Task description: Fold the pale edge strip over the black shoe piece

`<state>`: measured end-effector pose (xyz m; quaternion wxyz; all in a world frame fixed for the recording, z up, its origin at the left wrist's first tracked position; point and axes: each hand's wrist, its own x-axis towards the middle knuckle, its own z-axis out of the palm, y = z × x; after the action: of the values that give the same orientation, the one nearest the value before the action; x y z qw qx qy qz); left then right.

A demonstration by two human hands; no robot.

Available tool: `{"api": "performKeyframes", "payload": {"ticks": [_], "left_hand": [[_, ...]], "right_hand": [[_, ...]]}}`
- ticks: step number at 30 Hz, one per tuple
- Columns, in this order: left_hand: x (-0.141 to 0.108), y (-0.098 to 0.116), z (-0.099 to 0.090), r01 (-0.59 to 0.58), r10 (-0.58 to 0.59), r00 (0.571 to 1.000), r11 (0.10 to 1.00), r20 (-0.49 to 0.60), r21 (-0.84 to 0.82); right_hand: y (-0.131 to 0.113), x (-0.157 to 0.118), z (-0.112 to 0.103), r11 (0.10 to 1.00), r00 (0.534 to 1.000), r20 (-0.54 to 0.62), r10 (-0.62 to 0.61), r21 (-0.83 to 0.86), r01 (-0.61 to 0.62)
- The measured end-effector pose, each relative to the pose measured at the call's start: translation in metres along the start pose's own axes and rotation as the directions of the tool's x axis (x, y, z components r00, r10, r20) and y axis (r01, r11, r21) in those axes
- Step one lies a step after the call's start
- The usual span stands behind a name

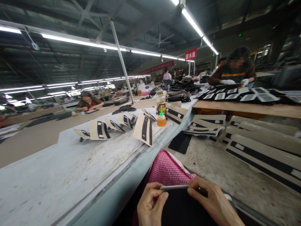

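Observation:
Both of my hands pinch the upper edge of a black panel with a pale rim (183,205) over my lap. At its left corner, the thumb and fingers of my left hand (151,204) are closed on the edge. My right hand (209,199) grips the same edge farther right, thumb on the near face. The panel's lower part runs out of the picture. Beyond my hands, a red-and-white checked cloth (168,169) covers my knee.
On the white table (77,166) stand several curved cream panels with black strips (143,128), a glue bottle with green nozzle (161,119) and a jar (161,102). More panels (263,150) lie on the right-hand table. A co-worker in white gloves (228,82) works beyond.

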<state>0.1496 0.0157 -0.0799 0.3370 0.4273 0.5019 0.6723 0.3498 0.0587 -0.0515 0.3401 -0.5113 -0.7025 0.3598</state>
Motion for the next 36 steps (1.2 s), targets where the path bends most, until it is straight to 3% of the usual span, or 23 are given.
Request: {"api": "performKeyframes", "payload": {"ticks": [5, 6, 8, 9, 10, 11, 12, 13, 14, 16, 17, 18, 20, 24, 26, 29, 32, 36], "left_hand": [[0.003, 0.000, 0.001, 0.094, -0.095, 0.995, 0.993, -0.005, -0.076], [0.002, -0.001, 0.003, 0.062, -0.063, 0.998, 0.996, -0.018, -0.057], [-0.001, -0.003, 0.007, -0.169, 0.175, 0.982, 0.981, -0.069, 0.094], [-0.002, -0.003, 0.009, -0.338, 0.360, 0.930, 0.918, -0.075, 0.208], [-0.004, -0.003, 0.011, -0.497, 0.539, 0.841, 0.808, -0.055, 0.317], [-0.005, -0.002, 0.012, -0.609, 0.669, 0.743, 0.689, -0.020, 0.392], [-0.006, -0.001, 0.013, -0.660, 0.723, 0.691, 0.624, 0.011, 0.419], [-0.006, 0.001, 0.012, -0.646, 0.697, 0.717, 0.651, 0.023, 0.398], [-0.006, 0.004, 0.010, -0.573, 0.607, 0.794, 0.738, 0.020, 0.356], [-0.004, 0.008, 0.005, -0.290, 0.298, 0.955, 0.930, 0.001, 0.225], [-0.002, 0.010, 0.002, -0.143, 0.146, 0.989, 0.978, -0.007, 0.154], [0.000, 0.012, -0.001, -0.040, 0.042, 0.999, 0.995, -0.023, 0.090], [0.007, 0.014, -0.008, 0.028, -0.032, 0.995, 0.999, -0.096, -0.042], [0.027, 0.023, -0.032, -0.009, -0.067, 0.967, 0.956, -0.247, -0.293], [0.032, 0.030, -0.044, -0.019, -0.065, 0.963, 0.953, -0.263, -0.302], [0.024, 0.039, -0.048, -0.031, 0.019, 0.995, 0.991, -0.095, -0.131], [0.006, 0.042, -0.032, -0.141, 0.134, 0.987, 0.987, 0.088, 0.074], [-0.007, 0.040, -0.009, -0.325, 0.302, 0.944, 0.924, 0.135, 0.203]], "right_hand": [[0.003, -0.001, 0.006, 1.000, 0.999, -0.041, -0.002, 0.017, 0.003], [0.002, -0.001, 0.006, 1.000, 0.999, -0.045, 0.003, 0.023, -0.002], [0.002, -0.002, 0.006, 0.999, 0.999, -0.046, 0.021, 0.032, -0.020], [0.003, -0.002, 0.005, 0.999, 0.998, -0.046, 0.035, 0.034, -0.033], [0.005, -0.002, 0.005, 0.998, 0.998, -0.046, 0.049, 0.034, -0.048], [0.006, -0.002, 0.004, 0.998, 0.997, -0.047, 0.064, 0.033, -0.062], [0.008, -0.003, 0.003, 0.997, 0.996, -0.045, 0.075, 0.029, -0.074], [0.009, -0.003, 0.003, 0.996, 0.996, -0.038, 0.084, 0.026, -0.083], [0.009, -0.003, 0.002, 0.996, 0.996, -0.026, 0.089, 0.024, -0.088], [0.008, -0.004, 0.001, 0.996, 0.997, -0.010, 0.081, 0.028, -0.081], [0.006, -0.004, 0.001, 0.997, 0.998, 0.000, 0.064, 0.037, -0.064], [0.003, -0.005, 0.000, 0.998, 0.999, 0.011, 0.040, 0.054, -0.041], [0.000, -0.006, -0.001, 0.994, 0.999, 0.036, -0.020, 0.106, 0.016], [0.002, -0.007, -0.007, 0.983, 0.997, 0.002, -0.072, 0.168, 0.071], [0.005, -0.005, -0.009, 0.978, 0.997, -0.027, -0.074, 0.193, 0.078], [0.008, -0.002, -0.011, 0.960, 0.997, -0.042, -0.066, 0.271, 0.075], [0.010, 0.000, -0.011, 0.945, 0.998, -0.050, -0.043, 0.323, 0.057], [0.015, 0.003, -0.013, 0.941, 0.999, -0.040, -0.022, 0.337, 0.035]]}}
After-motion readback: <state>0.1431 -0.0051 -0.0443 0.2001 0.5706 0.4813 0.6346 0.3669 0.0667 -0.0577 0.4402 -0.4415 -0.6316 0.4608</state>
